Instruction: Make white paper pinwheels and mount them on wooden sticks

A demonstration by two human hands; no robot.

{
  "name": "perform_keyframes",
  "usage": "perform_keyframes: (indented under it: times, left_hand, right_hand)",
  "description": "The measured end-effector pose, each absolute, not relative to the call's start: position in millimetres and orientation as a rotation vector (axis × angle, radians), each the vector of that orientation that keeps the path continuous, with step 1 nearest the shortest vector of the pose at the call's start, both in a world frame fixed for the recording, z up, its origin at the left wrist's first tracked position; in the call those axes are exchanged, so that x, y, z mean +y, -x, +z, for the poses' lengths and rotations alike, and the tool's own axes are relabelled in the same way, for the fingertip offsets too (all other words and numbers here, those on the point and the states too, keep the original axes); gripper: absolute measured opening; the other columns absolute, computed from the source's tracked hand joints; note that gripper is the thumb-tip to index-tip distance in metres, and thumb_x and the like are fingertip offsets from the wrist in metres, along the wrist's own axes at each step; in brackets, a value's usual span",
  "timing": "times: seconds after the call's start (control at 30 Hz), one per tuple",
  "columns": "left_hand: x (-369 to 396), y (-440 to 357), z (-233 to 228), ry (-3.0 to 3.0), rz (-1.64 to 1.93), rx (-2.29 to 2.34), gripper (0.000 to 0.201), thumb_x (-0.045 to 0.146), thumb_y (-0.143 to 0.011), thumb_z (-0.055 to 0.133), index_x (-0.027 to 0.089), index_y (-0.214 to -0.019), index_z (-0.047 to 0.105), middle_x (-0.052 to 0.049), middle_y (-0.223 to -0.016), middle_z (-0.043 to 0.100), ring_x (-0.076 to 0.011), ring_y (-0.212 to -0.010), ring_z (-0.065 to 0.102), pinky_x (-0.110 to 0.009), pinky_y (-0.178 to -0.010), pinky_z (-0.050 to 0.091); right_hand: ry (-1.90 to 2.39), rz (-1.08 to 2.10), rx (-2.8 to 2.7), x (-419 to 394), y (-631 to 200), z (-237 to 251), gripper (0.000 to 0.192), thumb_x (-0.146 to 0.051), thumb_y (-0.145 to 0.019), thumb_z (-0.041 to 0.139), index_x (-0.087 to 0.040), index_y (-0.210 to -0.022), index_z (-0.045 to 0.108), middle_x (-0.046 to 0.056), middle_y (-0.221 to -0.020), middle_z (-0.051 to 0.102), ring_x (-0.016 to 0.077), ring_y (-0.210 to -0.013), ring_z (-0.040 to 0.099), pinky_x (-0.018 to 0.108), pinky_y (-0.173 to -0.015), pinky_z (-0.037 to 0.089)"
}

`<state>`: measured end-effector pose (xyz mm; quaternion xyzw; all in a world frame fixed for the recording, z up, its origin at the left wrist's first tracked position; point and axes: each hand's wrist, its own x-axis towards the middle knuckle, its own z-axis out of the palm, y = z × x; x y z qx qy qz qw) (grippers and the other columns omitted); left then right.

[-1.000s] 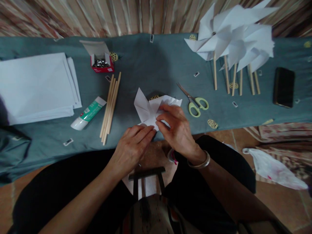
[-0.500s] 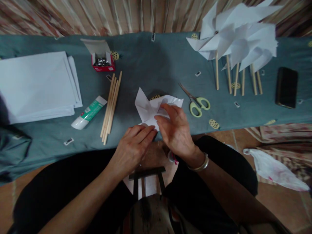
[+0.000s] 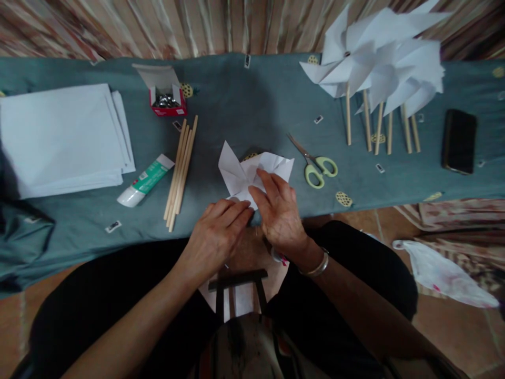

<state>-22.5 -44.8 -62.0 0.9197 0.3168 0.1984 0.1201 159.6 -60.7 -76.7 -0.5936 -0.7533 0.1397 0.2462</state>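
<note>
A white paper pinwheel [image 3: 233, 169] with folded blades lies at the table's front edge, between my hands. My left hand [image 3: 219, 231] is closed on its near side, fingers together over the paper; the thumb is mostly hidden. My right hand [image 3: 281, 213] bends over the right part, with thumb and fingertips on the paper by the centre, holding a folded blade there. The fingers cover part of the folds. Just to the right lie scissors [image 3: 314, 164] with light green handles, blades pointing away to the left.
On the left are a stack of white paper [image 3: 59, 139], a glue tube [image 3: 145, 180], several wooden sticks [image 3: 180, 173] and an open red box [image 3: 169, 108] of shiny metal pieces. Finished pinwheels [image 3: 374, 58] on sticks lie at the back right, near a black phone [image 3: 458, 141].
My right hand has shifted slightly left and its fingertips now rest lower on the paper. My left hand stays on the near side. The whole view has moved a little.
</note>
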Motion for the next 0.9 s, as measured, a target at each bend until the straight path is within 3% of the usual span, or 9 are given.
perform_keyframes:
  times: [0.2, 0.57, 0.73, 0.9]
  left_hand:
    - [-44, 19, -61, -2.675, 0.635, 0.949, 0.026, 0.015, -0.093, 0.055, 0.008, -0.118, 0.06, -0.014, -0.113, 0.07, -0.0256, -0.099, 0.063, -0.04, -0.082, 0.055]
    - [-44, 19, -60, -2.673, 0.641, 0.947, 0.026, 0.015, -0.094, 0.053, 0.007, -0.118, 0.06, -0.013, -0.112, 0.071, -0.0252, -0.098, 0.063, -0.04, -0.081, 0.056]
    - [-44, 19, -59, -2.679, 0.622, 0.947, 0.027, 0.015, -0.094, 0.053, 0.007, -0.119, 0.06, -0.013, -0.112, 0.07, -0.0254, -0.099, 0.063, -0.04, -0.082, 0.056]
    - [-45, 18, -59, -2.679, 0.62, 0.954, 0.026, 0.015, -0.094, 0.053, 0.006, -0.118, 0.061, -0.014, -0.112, 0.07, -0.026, -0.099, 0.063, -0.04, -0.083, 0.056]
  right_hand:
    - [1.622, 0.244, -2.081, -61, -162, -76, 0.043, -0.017, -0.096, 0.043, -0.039, -0.132, 0.05, 0.003, -0.146, 0.047, 0.0322, -0.135, 0.043, 0.053, -0.102, 0.043]
    - [1.643, 0.277, -2.093, -60, -167, -68, 0.044, -0.012, -0.095, 0.037, -0.03, -0.13, 0.056, 0.005, -0.148, 0.043, 0.0269, -0.139, 0.04, 0.049, -0.109, 0.042]
    - [1.677, 0.203, -2.2, -59, -164, -65, 0.036, -0.014, -0.094, 0.042, -0.023, -0.122, 0.062, 0.012, -0.149, 0.043, 0.0327, -0.136, 0.041, 0.051, -0.102, 0.043]
    - [1.674, 0.105, -2.273, -63, -160, -74, 0.034, -0.018, -0.099, 0.039, -0.021, -0.128, 0.056, 0.014, -0.149, 0.045, 0.0329, -0.137, 0.039, 0.049, -0.098, 0.043]
